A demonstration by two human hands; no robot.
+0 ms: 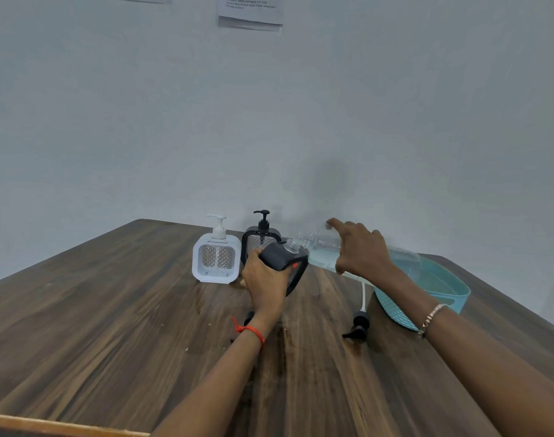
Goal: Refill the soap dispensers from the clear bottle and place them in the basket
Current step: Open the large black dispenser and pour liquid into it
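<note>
My left hand (264, 280) grips a black soap dispenser (286, 258) with its pump off, tilted to the right above the table. My right hand (361, 247) holds the clear bottle (321, 247) almost level, index finger raised, its mouth against the dispenser's open neck. Pale blue liquid lies in the bottle. A white dispenser (216, 258) and a second black dispenser (260, 236) stand upright with pumps on, near the wall. A loose black pump (358, 324) with a white tube lies on the table. The teal basket (446, 288) sits at the right, partly behind my right forearm.
The wooden table (111, 310) meets a pale wall at the back. Its front edge shows at the bottom left. A small dark object (248, 318) lies partly hidden behind my left wrist. Papers (250, 11) hang on the wall above.
</note>
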